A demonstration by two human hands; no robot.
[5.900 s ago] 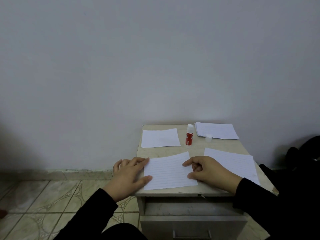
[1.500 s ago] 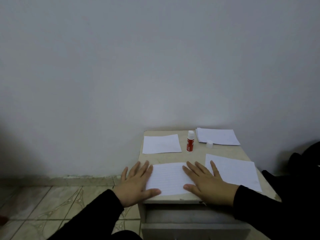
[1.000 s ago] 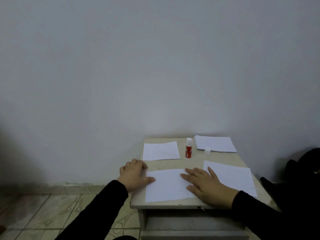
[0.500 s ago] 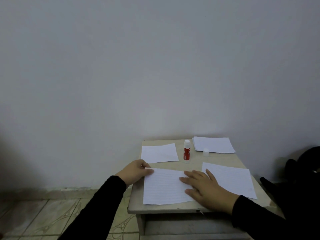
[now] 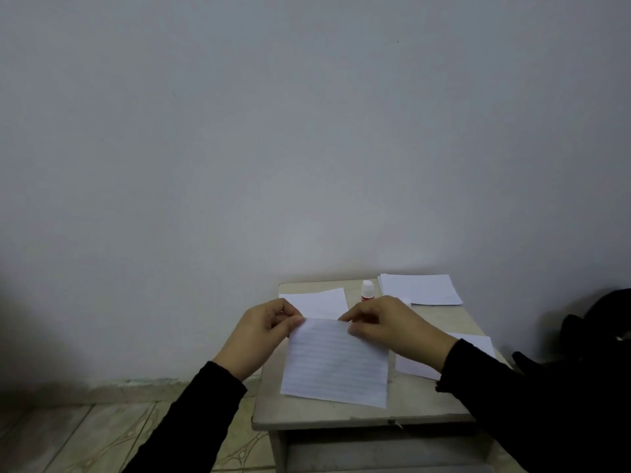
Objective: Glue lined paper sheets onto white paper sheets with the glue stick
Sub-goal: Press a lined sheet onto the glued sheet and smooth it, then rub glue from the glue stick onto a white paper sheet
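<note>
A lined paper sheet (image 5: pixel 336 363) is lifted off the small table (image 5: pixel 409 402) by its far edge, its near edge hanging low over the tabletop. My left hand (image 5: pixel 259 336) pinches its far left corner. My right hand (image 5: pixel 392 327) pinches its far right corner. Behind my hands stands a red glue stick (image 5: pixel 367 291) with its white tip bare; only an edge of its cap shows beside my right hand. A white sheet (image 5: pixel 321 302) lies at the back left, a stack of sheets (image 5: pixel 420 289) at the back right, and another sheet (image 5: pixel 474 343) under my right forearm.
The table stands against a plain grey wall (image 5: pixel 307 131). Tiled floor (image 5: pixel 68 435) lies to the left. A dark object (image 5: pixel 601 322) sits at the right, beside the table. A drawer front (image 5: pixel 375 452) shows under the tabletop.
Both hands were pressed flat on the lined sheet; they have moved to its far corners, pinched them and raised the sheet off the table.
</note>
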